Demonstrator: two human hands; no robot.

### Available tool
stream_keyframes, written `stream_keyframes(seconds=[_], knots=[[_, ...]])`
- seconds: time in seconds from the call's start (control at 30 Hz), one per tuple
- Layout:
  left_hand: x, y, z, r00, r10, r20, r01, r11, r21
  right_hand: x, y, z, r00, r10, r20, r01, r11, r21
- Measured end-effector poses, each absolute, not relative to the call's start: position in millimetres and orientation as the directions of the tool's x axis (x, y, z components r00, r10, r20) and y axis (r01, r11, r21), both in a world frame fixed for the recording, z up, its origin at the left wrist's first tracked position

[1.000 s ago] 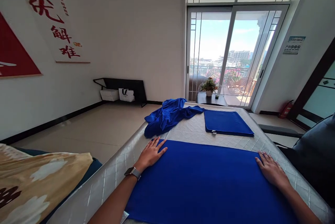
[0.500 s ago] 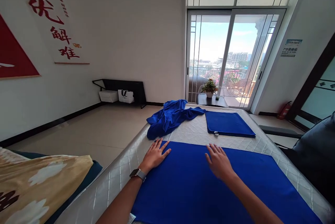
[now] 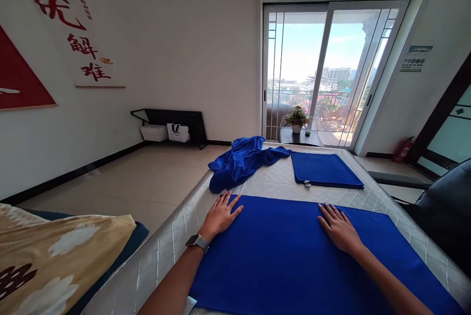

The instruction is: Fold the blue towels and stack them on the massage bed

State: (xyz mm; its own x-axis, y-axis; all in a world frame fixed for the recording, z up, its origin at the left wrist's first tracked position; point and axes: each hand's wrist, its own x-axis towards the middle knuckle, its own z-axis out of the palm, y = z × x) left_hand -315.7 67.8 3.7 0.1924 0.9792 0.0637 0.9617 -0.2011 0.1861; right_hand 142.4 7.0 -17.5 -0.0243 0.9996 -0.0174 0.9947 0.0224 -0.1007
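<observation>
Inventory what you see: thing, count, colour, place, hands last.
mattress: 1, white, centre
spread cloth: 1, blue, mattress's near end
crumpled cloth: 1, blue, mattress's far left
folded cloth: 1, blue, mattress's far right
patterned blanket: 1, tan, lower left
small table: 1, dark, beyond mattress
potted plant: 1, green, on table
sliding door: 1, grey, back wall
low stand: 1, black, back left
box: 1, white, at stand
carrier bag: 1, white, beside box
banner: 1, red, left wall
scroll: 1, white, left wall
notice: 1, pale, right wall
fire extinguisher: 1, red, far right
inner door: 1, dark, right edge
wristwatch: 1, grey, left wrist
left hand: 1, on spread cloth
right hand: 1, on spread cloth
</observation>
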Motion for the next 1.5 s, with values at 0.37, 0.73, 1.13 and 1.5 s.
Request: stream_keyframes(seconds=[0.37,0.73,1.13,1.5], knots=[[-315.2,70.4,4.9,0.19,0.981,0.05,0.963,-0.196,0.184,321.2,-7.5,-64.0,0.354,0.932,0.082,0.935,-0.352,-0.04],[-318.1,72.8,-0.3,0.193,0.979,0.06,0.963,-0.201,0.178,230.6,-1.5,5.5,0.396,0.909,0.129,0.903,-0.411,0.124],[-318.4,72.6,-1.7,0.194,0.978,0.073,0.962,-0.205,0.182,-30.4,-0.5,22.3,-0.34,0.94,-0.042,0.893,0.309,-0.327],[-315.6,74.3,1.4,0.191,0.98,0.056,0.968,-0.198,0.154,247.6,-6.6,-30.6,0.206,0.978,-0.008,0.978,-0.207,-0.021]])
